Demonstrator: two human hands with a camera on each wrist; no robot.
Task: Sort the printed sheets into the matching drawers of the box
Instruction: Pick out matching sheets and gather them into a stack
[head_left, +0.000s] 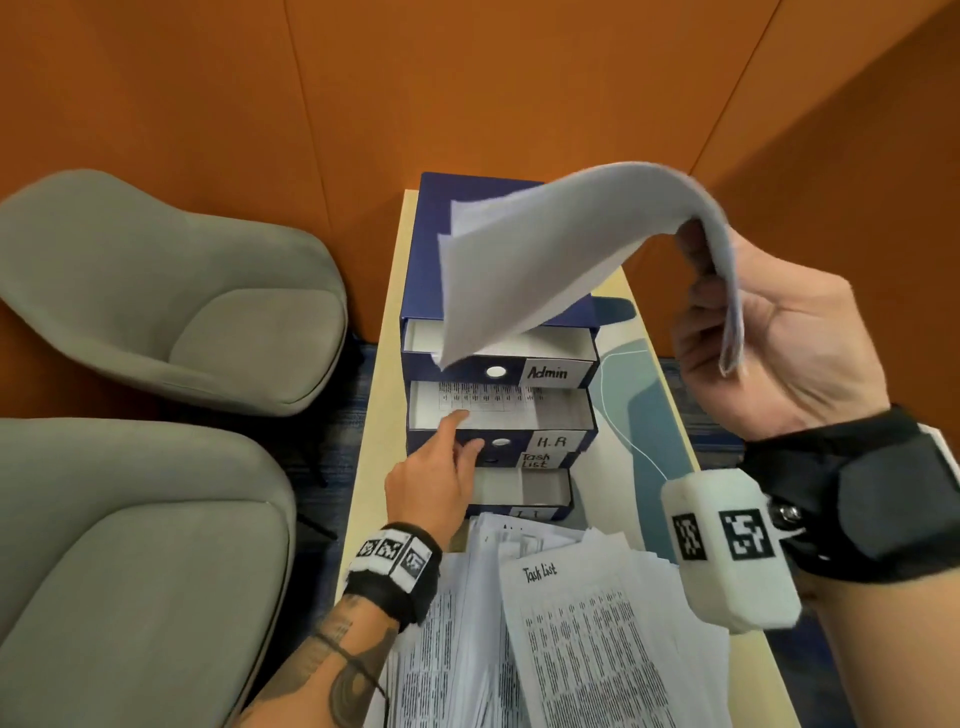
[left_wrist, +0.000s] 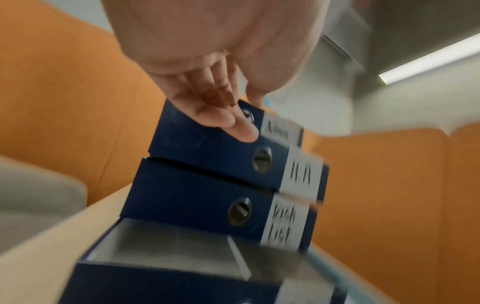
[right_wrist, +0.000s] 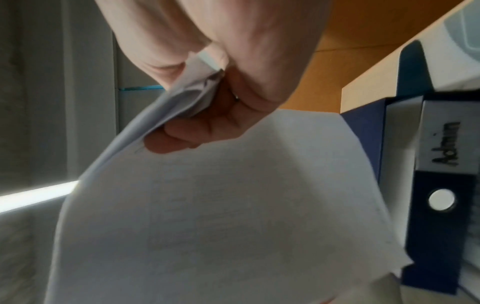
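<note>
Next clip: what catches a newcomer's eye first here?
The curved sheaf of sheets that the right hand grips, drooping over the open Admin drawer atop the blue box. Below it, the left hand reaches to the open H.R drawer, and loose printed sheets lie piled on the table nearest the camera.

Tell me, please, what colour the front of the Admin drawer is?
Dark blue, with a white label; the Admin drawer shows best in the head view.
</note>
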